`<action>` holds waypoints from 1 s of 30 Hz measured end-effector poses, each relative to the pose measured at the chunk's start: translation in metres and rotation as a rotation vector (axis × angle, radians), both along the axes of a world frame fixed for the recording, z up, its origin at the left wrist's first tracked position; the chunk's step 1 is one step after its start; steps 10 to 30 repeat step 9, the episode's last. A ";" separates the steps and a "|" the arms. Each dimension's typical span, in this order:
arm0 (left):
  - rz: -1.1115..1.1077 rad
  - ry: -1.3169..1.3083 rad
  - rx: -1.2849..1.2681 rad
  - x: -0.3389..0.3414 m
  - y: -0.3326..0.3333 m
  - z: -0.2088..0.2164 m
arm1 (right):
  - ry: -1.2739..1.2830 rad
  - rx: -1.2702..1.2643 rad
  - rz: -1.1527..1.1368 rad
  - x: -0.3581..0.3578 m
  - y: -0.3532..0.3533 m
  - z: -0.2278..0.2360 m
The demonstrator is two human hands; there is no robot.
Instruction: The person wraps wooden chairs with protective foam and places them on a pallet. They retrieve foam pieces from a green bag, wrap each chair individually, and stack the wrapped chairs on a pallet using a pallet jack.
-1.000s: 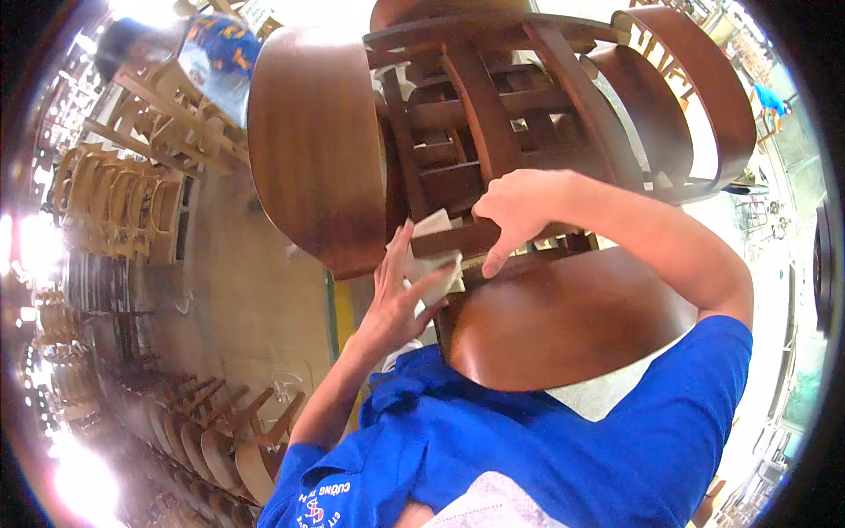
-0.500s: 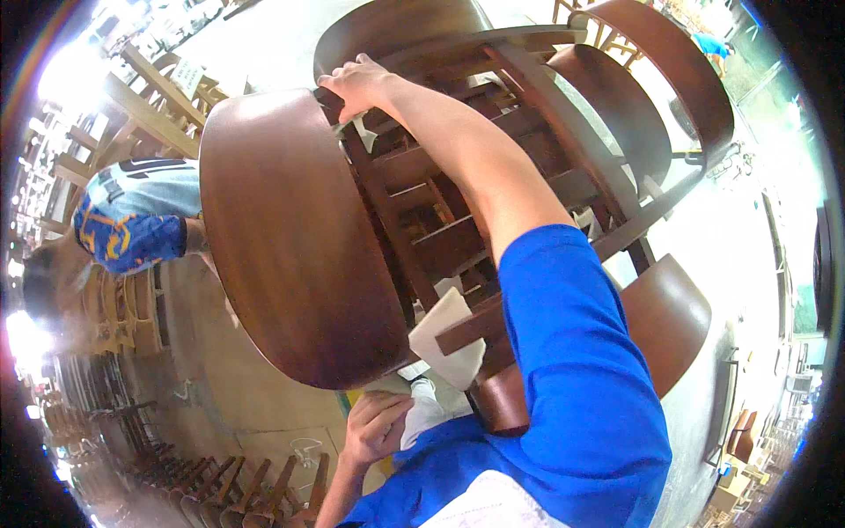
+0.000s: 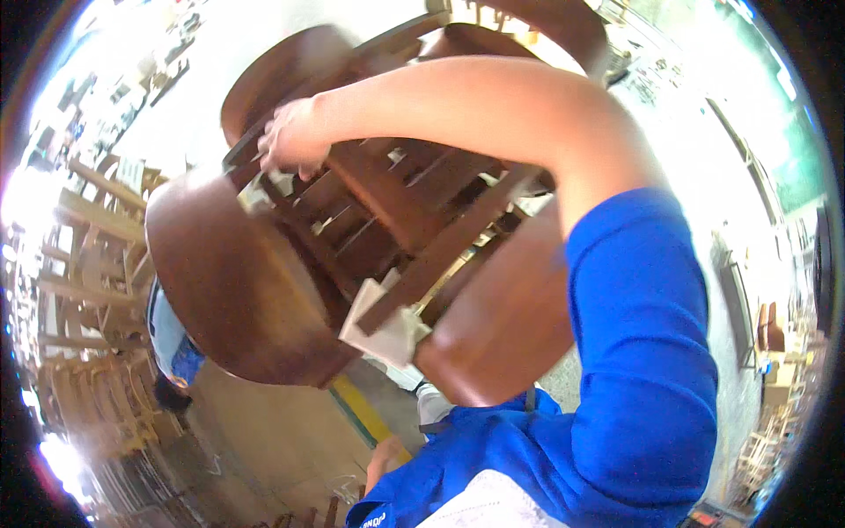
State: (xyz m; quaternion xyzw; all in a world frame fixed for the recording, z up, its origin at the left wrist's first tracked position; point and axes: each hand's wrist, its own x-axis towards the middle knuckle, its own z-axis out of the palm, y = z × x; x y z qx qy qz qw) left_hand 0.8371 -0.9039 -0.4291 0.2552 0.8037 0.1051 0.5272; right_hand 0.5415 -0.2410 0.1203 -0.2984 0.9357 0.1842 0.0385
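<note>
A stack of dark brown wooden chairs fills the middle, with curved panels and crossing rails and legs. My right arm reaches across it, and my right hand (image 3: 297, 136) is closed over a dark chair bar (image 3: 242, 158) at the stack's far left. One broad curved chair panel (image 3: 238, 282) lies just below that hand; another glossy panel (image 3: 506, 321) is close to my body. White foam padding (image 3: 381, 330) wraps the end of a rail. Low beside my body, my left hand (image 3: 382, 458) is apart from the chairs, its fingers blurred and partly hidden.
At the left, a person (image 3: 172, 339) in a blue patterned top is mostly hidden behind the curved panel. Pale unfinished chair frames (image 3: 97, 255) stand at the far left. A yellow and green floor stripe (image 3: 359, 412) runs below the stack. Several wooden pieces stand at the right edge.
The chair stack has turned and shifted left in view, with my right hand still on it. My left hand has dropped lower. The other person is now lower and more hidden.
</note>
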 end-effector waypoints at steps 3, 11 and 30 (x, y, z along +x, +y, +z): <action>0.473 -0.147 -0.030 0.048 0.035 0.000 | -0.246 -0.078 0.055 0.155 0.031 0.069; 0.767 -0.195 0.195 0.152 0.210 0.018 | 0.073 -0.583 -0.048 0.442 0.187 0.159; 0.767 -0.195 0.195 0.152 0.210 0.018 | 0.073 -0.583 -0.048 0.442 0.187 0.159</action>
